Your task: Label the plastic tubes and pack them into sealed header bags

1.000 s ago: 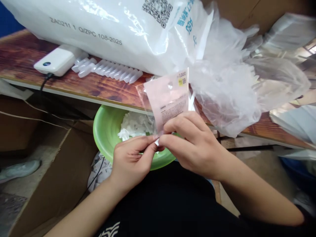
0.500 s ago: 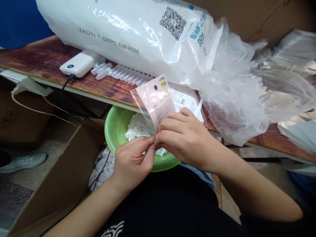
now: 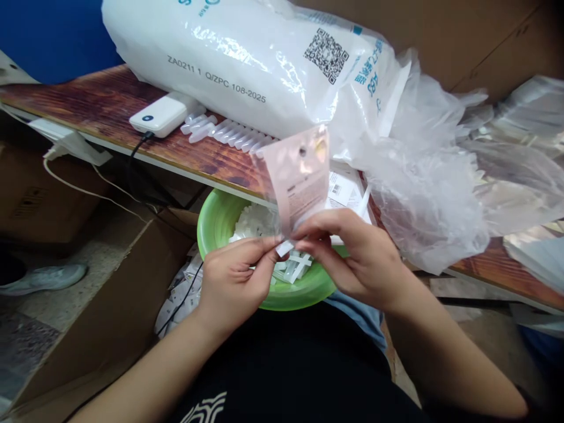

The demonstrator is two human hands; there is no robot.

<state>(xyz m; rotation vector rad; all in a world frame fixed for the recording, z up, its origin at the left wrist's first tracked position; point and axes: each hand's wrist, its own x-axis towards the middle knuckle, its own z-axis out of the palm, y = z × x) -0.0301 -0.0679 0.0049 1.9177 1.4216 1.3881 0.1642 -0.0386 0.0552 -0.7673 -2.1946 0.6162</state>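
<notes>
Packet [image 3: 304, 182] has swung more upright; I see it rising above the left hand [image 3: 238, 273], which pinches its bottom, while the right hand [image 3: 356, 258] touches its lower edge, grip unclear to me.

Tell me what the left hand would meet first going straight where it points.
Past the pink packet it pinches, the left hand would probably meet the right hand; depth is unclear.

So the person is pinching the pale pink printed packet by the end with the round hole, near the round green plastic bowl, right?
Not quite: in the head view, the round hole is at the upper end of the pale pink packet; the person pinches its lower end, near the green bowl.
</notes>
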